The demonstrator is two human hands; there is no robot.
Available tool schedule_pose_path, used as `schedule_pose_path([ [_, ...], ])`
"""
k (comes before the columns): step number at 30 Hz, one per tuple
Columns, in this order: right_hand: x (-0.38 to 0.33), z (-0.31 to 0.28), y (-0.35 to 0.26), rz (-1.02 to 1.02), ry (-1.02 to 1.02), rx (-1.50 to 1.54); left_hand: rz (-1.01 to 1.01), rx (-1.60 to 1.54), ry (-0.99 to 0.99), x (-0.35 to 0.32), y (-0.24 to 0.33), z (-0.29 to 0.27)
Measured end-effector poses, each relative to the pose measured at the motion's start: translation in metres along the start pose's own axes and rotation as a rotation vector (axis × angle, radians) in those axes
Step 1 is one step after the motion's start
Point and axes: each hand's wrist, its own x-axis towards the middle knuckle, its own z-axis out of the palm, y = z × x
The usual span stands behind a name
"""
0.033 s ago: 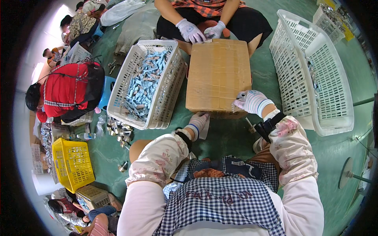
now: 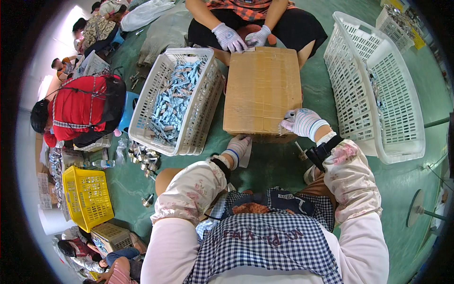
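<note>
A brown taped cardboard box [image 2: 262, 94] stands in front of me. My left hand [image 2: 238, 146], in a white striped glove, is closed at the box's near bottom edge. Beside its fingers hangs a thin pale strip; what the hand grips is partly hidden. My right hand [image 2: 305, 122], gloved likewise, lies against the near right corner, fingers curled in a pinch. Whatever may be between those fingertips is too small to name. Across the box, another person's gloved hands [image 2: 229, 37] rest near its far edge.
To the left, a white crate [image 2: 137, 135] holds many small light-blue pieces. A tall white crate [image 2: 352, 94] stands on the right. Metal parts [image 2: 144, 158] lie on the green floor beside a yellow basket [image 2: 90, 201]. Other people sit at the far left.
</note>
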Motion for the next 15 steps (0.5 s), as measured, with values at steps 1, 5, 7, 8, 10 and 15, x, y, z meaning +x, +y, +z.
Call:
schedule_pose_path([
  [1, 0.000, 0.000, 0.000, -0.002, -0.001, 0.001, -0.006, 0.004, 0.003, -0.001, 0.002, 0.001],
  [5, -0.005, -0.009, -0.004, 0.003, -0.043, 0.010, 0.016, 0.089, -0.005, -0.011, 0.015, 0.005],
  [7, -0.003, -0.009, -0.008, -0.020, -0.037, 0.000, 0.041, 0.042, -0.005, -0.005, 0.005, -0.003],
  [8, -0.002, -0.009, -0.011, -0.030, -0.036, -0.003, 0.053, 0.018, -0.004, -0.002, -0.001, -0.007],
  [10, -0.003, -0.009, -0.010, -0.018, -0.033, -0.002, 0.052, 0.036, -0.017, -0.007, 0.008, -0.002],
  [15, -0.001, -0.009, -0.011, -0.043, -0.055, -0.028, -0.006, 0.008, -0.010, -0.017, 0.016, -0.003],
])
